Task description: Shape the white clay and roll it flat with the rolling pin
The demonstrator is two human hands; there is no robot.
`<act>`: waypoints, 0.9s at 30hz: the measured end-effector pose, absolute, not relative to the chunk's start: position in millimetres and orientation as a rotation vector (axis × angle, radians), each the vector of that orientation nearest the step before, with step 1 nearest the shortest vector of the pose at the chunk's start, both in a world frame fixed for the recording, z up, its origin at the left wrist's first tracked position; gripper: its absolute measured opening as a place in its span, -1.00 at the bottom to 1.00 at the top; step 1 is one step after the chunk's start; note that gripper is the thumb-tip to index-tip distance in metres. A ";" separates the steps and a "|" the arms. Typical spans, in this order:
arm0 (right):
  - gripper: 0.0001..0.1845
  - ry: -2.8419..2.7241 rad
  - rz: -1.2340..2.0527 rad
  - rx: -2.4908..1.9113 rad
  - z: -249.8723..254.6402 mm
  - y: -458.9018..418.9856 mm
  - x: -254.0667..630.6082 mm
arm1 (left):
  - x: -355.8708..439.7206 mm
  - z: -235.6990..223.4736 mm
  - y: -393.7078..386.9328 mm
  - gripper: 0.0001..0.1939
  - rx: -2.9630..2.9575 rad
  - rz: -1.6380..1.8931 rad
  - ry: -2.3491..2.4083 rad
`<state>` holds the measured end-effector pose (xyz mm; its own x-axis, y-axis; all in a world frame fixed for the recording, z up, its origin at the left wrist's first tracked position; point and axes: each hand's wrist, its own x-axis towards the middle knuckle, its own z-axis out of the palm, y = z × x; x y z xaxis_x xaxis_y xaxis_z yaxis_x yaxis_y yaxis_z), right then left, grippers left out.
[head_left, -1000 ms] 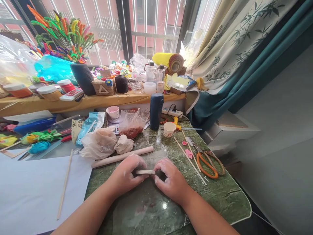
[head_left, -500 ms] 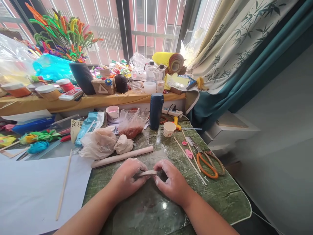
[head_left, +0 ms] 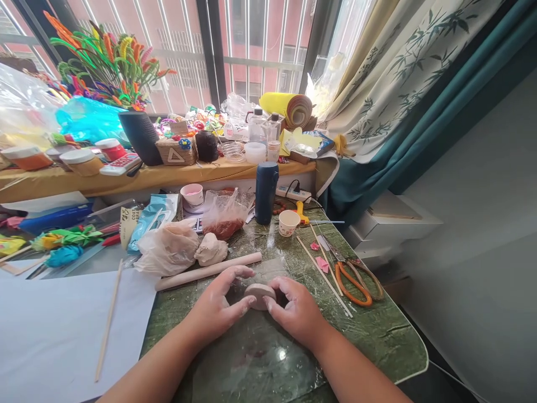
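A flat, round disc of pale grey clay (head_left: 259, 296) is held tilted above the clear plastic sheet (head_left: 251, 358). My right hand (head_left: 296, 305) pinches its right edge between thumb and fingers. On the other side my left hand (head_left: 224, 299) is open, thumb and fingers spread around the disc's left edge; its thumb tip is close to the clay, and I cannot tell whether it touches. White residue coats the fingers of both hands. Just beyond them lie a rolling pin (head_left: 210, 270) and a lump of clay (head_left: 211, 250).
Scissors (head_left: 354, 282) and thin wooden sticks (head_left: 325, 277) lie to the right. Behind stand a paper cup (head_left: 289, 223), a dark blue bottle (head_left: 267, 193) and bagged reddish-brown clay (head_left: 226, 221). White paper (head_left: 62, 324) with a stick covers the left side. A crowded windowsill (head_left: 235, 170) runs along the back.
The clay disc has tipped so that its flat face shows, where before only its thin edge was visible. My left fingers have spread away from it, while my right hand keeps its pinch.
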<state>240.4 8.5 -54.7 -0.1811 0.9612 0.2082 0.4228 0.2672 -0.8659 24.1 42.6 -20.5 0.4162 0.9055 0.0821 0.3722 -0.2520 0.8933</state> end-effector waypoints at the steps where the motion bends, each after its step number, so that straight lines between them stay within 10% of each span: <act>1: -0.93 -1.688 0.885 -1.298 -54.3 8.7 241.2 | 24.6 -21.7 43.6 -0.62 1.695 0.854 1.114; 9: -0.96 -1.647 0.510 -1.203 -26.8 2.8 231.1 | 43.9 -22.3 33.9 -0.45 0.658 1.039 0.866; 14: -0.58 -2.011 0.422 -0.973 -24.3 -8.4 211.2 | 48.5 -16.2 18.5 -0.20 0.445 0.881 0.699; 22: -0.51 -0.964 1.165 -1.114 -46.9 -5.9 187.7 | 38.8 -12.4 15.1 -0.12 1.192 1.280 0.802; 27: -0.16 -0.867 1.611 -0.784 -31.4 -3.2 159.2 | 32.5 1.4 -1.3 -0.07 1.980 0.855 0.818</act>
